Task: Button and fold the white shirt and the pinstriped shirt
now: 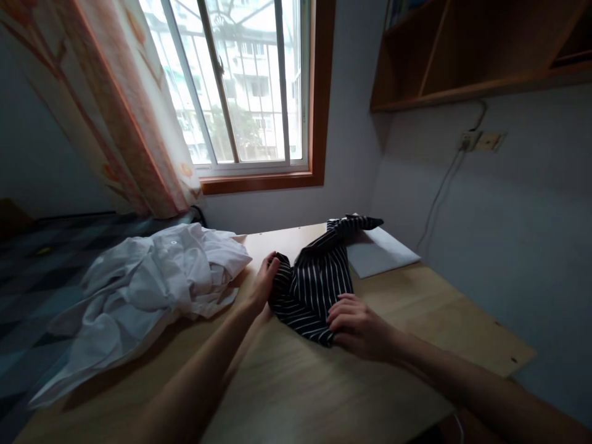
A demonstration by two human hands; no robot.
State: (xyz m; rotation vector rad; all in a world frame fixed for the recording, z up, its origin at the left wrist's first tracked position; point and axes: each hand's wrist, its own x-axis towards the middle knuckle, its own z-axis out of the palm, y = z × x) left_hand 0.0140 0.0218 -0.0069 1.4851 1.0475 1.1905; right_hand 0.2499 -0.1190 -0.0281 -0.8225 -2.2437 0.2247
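Near the middle of a pale wood counter (277,394), a black cloth with white stripes (324,274) lies rumpled, its long axis running from seven o'clock up to one, with the narrow, twisted far end bent toward three. At its nine o'clock edge, the left hand (261,286) grips a bunched fold, fingers closed around it. At four o'clock, the right hand (363,327) rests on the near edge, fingers bent and slightly spread over the fabric; whether they pinch it cannot be told.

Toward two o'clock from the cloth, a flat white sheet (388,256) lies partly beneath its far end. A crumpled white shirt (180,271), one button showing, spreads at nine o'clock, trailing to the counter's edge beside a dark checked cover (23,296). Between eleven and twelve, daylight enters a wood-framed window (259,105), with a floral curtain (124,117) hanging toward ten. Mounted at one o'clock is a wooden shelf (416,68); below it, a cord (437,194) drops from a wall socket (469,140).
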